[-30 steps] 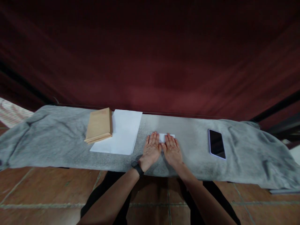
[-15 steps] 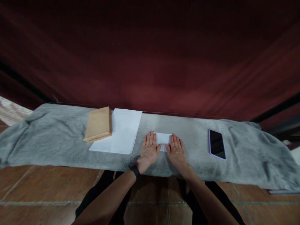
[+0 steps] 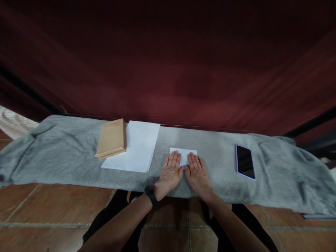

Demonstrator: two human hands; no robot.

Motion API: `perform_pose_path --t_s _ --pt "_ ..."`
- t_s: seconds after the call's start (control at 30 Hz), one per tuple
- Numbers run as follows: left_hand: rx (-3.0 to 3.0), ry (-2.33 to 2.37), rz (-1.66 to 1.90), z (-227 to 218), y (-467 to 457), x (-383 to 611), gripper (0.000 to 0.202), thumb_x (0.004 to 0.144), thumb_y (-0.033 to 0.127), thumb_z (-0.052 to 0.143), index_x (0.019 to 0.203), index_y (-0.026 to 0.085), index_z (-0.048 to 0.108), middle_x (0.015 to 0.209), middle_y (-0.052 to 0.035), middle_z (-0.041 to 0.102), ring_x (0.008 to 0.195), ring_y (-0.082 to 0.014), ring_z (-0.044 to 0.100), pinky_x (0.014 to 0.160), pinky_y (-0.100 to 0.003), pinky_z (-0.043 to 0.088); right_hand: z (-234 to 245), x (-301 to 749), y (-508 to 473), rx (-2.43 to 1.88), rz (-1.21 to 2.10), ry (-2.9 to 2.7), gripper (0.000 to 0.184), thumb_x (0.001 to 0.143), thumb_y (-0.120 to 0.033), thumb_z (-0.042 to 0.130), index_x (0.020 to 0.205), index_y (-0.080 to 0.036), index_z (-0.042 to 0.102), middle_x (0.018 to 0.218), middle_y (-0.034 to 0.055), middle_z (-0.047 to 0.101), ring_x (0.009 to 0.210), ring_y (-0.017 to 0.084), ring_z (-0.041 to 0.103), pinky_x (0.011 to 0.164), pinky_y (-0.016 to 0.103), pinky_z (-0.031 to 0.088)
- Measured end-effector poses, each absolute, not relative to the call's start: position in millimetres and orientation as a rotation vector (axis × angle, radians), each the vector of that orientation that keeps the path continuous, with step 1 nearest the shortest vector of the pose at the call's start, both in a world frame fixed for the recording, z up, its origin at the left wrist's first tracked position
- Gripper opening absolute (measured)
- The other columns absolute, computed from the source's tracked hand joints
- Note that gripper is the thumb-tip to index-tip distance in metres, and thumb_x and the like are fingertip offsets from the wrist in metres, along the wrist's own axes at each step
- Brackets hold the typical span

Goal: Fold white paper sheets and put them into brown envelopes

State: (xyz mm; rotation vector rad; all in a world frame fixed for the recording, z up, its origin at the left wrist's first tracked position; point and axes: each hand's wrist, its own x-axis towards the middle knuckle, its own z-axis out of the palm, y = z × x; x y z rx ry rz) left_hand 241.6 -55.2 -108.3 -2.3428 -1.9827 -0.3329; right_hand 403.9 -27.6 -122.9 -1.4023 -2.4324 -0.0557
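A small folded piece of white paper [image 3: 184,156] lies flat on the grey cloth in front of me. My left hand [image 3: 170,172] rests palm down on its left part, fingers stretched out. On the right part lies my right hand [image 3: 197,174], also flat with the fingers extended. The two thumbs come close together at the paper's near edge. My palms and fingers hide the lower corners of the paper; its far edge shows beyond the fingertips.
Left of my hands lies a stack of white sheets [image 3: 139,147], partly under a pile of brown envelopes [image 3: 112,136]. A phone [image 3: 245,161] in a lilac case lies to the right. The grey cloth [image 3: 68,154] covers a narrow bench before a dark red backdrop [image 3: 168,77].
Both hands have slid toward me and slightly closer together over the paper. More of its far edge now shows.
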Motion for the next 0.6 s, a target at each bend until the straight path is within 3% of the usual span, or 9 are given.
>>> perform_pose_path --t_s 0.23,0.6 --pt "-2.522 -1.846 -0.377 -111.1 -59.0 240.0 0.059 0.102 0.026 0.03 0.159 0.009 0.026 0.165 -0.0136 0.032 0.155 -0.0219 0.023 0.127 -0.044 0.022 -116.2 401.4 -32.0 -1.278 0.069 -2.52 0.054 0.1 -0.017 0.033 0.152 -0.005 0.044 0.161 0.0156 0.038 0.152 0.023 0.032 0.126 0.043 0.027" --pt "-2.611 -1.756 -0.406 -110.6 -72.5 230.1 0.06 0.101 0.026 0.033 0.158 0.008 0.027 0.166 -0.0154 0.028 0.156 -0.0224 0.018 0.128 -0.044 0.021 -121.4 409.0 -43.4 -1.143 0.022 -2.533 0.059 0.103 -0.021 0.034 0.16 -0.008 0.027 0.164 0.014 0.035 0.154 0.022 0.028 0.126 0.044 0.027"
